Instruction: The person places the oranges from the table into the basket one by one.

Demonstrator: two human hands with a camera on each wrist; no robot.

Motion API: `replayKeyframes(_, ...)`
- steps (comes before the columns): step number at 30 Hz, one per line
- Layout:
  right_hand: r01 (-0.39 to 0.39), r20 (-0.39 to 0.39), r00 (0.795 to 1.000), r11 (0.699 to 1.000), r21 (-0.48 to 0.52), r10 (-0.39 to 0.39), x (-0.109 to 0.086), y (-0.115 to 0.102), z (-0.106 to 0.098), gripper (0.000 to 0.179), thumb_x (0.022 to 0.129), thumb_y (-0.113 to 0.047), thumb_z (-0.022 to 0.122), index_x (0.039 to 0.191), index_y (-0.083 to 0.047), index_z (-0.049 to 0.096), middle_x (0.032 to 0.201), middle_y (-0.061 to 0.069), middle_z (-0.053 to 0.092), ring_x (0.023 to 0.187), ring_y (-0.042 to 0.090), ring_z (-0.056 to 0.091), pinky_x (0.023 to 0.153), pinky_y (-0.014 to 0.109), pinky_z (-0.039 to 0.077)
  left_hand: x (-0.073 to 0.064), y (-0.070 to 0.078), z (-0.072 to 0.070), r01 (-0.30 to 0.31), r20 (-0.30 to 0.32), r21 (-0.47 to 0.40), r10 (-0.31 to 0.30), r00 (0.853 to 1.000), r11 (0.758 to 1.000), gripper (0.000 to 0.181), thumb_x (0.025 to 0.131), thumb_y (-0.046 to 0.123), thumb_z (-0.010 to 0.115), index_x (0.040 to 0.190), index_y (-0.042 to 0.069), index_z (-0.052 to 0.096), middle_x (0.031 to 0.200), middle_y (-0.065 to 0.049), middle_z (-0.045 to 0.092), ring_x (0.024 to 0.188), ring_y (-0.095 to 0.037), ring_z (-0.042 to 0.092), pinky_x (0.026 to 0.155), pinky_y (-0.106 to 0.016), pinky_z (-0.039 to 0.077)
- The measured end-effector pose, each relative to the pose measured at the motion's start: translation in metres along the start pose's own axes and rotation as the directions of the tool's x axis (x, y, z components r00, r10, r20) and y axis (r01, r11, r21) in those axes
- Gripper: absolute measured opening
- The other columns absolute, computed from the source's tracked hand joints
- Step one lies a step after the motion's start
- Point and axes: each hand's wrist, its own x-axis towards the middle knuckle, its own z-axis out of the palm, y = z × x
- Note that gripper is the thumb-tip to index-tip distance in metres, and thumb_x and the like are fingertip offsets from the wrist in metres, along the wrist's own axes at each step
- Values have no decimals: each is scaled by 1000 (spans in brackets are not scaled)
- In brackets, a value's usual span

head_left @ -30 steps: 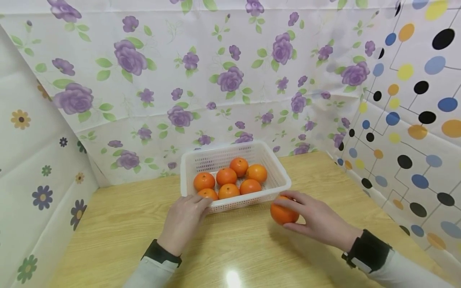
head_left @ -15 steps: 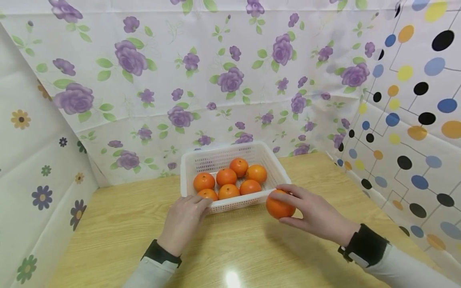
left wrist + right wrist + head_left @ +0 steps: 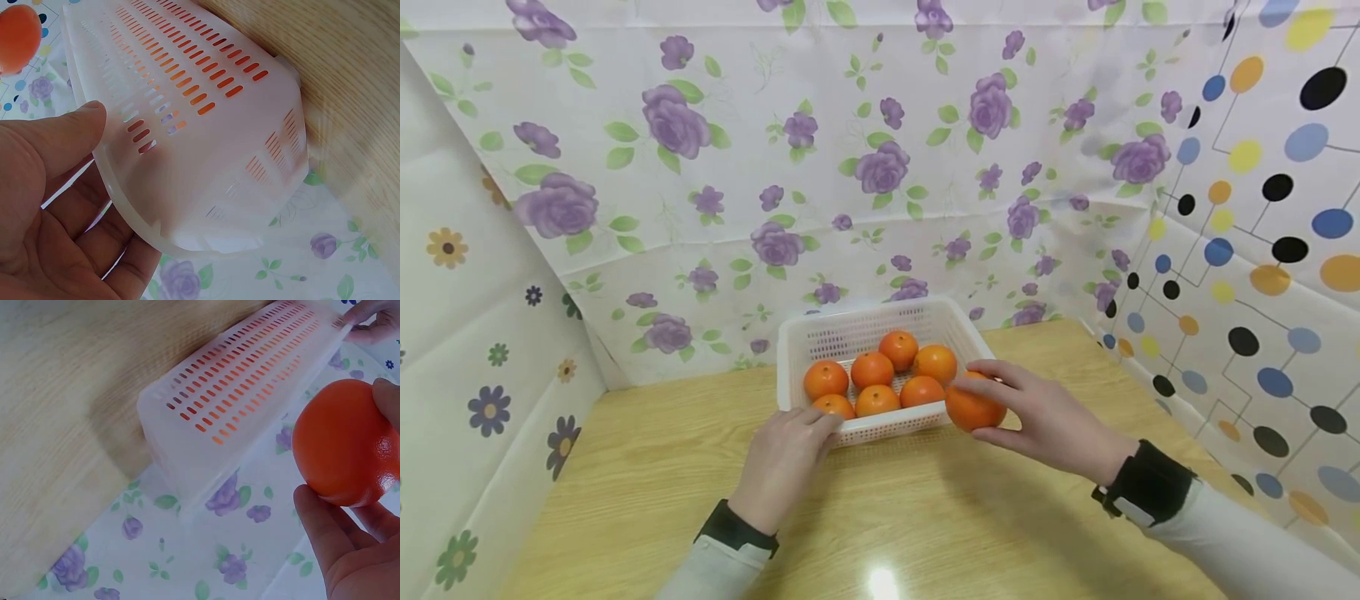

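Note:
A white slotted plastic basket stands on the wooden table with several oranges in it. My left hand grips the basket's front left corner; in the left wrist view its thumb lies on the rim's near side and the fingers are beyond it. My right hand holds another orange between thumb and fingers, raised off the table. In the head view this orange overlaps the basket's front right rim. The right wrist view shows the held orange beside the basket wall, above rim height.
The wood-grain table spreads in front of the basket and to both sides. A purple-flowered cloth hangs close behind the basket. Dotted cloth covers the right side, daisy-patterned cloth the left.
My right hand has carried the orange up and leftward, from beside the basket's front right corner to its front rim. The left hand keeps its grip on the basket.

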Motion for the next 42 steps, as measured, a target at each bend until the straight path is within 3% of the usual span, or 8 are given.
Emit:
replayKeyframes(16, 21, 12, 1000, 1000, -12, -21, 39, 10, -9, 69, 92, -26, 94, 154, -22, 64, 152, 16, 59, 123, 34, 69, 97, 47, 64, -2, -1, 0, 12, -6, -17, -12, 1000, 1000, 29, 88, 18, 95, 114, 18, 83, 110, 0, 82, 95, -21, 76, 83, -41, 61)
replayKeyframes(34, -146, 92, 985, 989, -16, 147, 73, 12, -4, 65, 97, -33, 89, 155, -19, 63, 152, 14, 58, 113, 29, 68, 93, 42, 64, 1, 1, 0, 14, 17, -15, -14, 1000, 1000, 30, 89, 19, 94, 117, 18, 82, 110, -1, 82, 95, -22, 76, 83, -41, 62)
replayKeyframes(42, -144, 105, 984, 989, -16, 145, 91, 15, 6, 63, 100, -31, 87, 156, -16, 63, 153, 15, 58, 112, 30, 69, 95, 45, 63, 2, 1, 0, 10, 23, -13, -10, 1000, 1000, 31, 89, 19, 94, 118, 18, 82, 111, -1, 82, 96, -21, 76, 83, -41, 62)
